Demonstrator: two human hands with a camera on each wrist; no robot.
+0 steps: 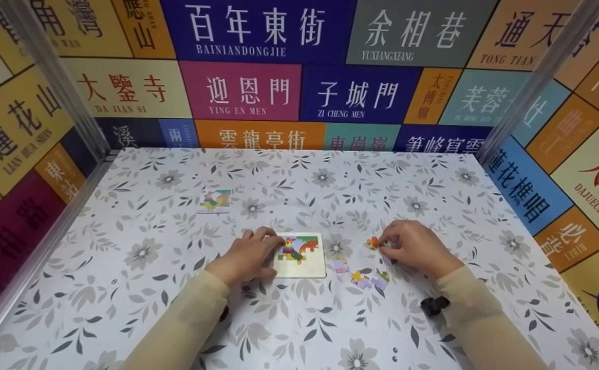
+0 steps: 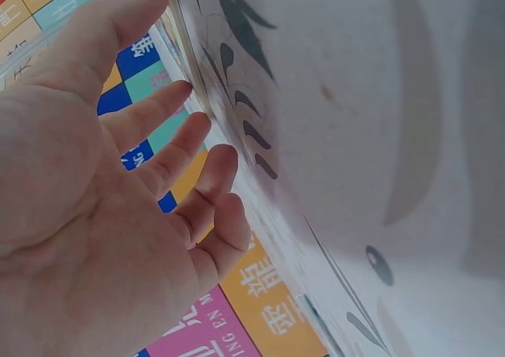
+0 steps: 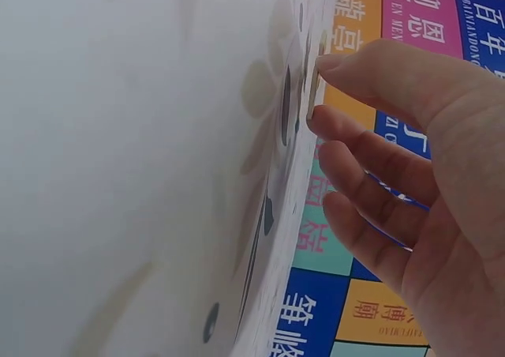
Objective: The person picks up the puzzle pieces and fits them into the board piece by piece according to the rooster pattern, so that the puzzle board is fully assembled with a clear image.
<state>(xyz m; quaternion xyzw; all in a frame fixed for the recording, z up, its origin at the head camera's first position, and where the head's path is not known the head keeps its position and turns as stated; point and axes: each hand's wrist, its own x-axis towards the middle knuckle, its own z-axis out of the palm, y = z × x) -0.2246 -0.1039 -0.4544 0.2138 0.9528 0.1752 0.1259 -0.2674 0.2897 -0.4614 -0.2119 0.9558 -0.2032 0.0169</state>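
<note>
In the head view, a puzzle board (image 1: 310,264) with a pale frame lies on the table, its upper part filled with a colourful bird picture. My left hand (image 1: 250,257) rests at the board's left edge; in the left wrist view its thumb and fingertips touch the edge, the fingers loosely extended. My right hand (image 1: 412,249) pinches a small orange puzzle piece (image 1: 372,243) between thumb and index finger, right of the board. The right wrist view shows that piece (image 3: 313,92) edge-on. Below it lie loose puzzle pieces: a lilac one (image 1: 340,264), a yellow one (image 1: 359,278) and a green-purple one (image 1: 380,279).
A picture card (image 1: 214,201) with a similar bird lies at the back left of the table. The tablecloth (image 1: 140,246) has grey leaves and flowers. Walls with coloured signs (image 1: 248,92) enclose the table at the back and both sides.
</note>
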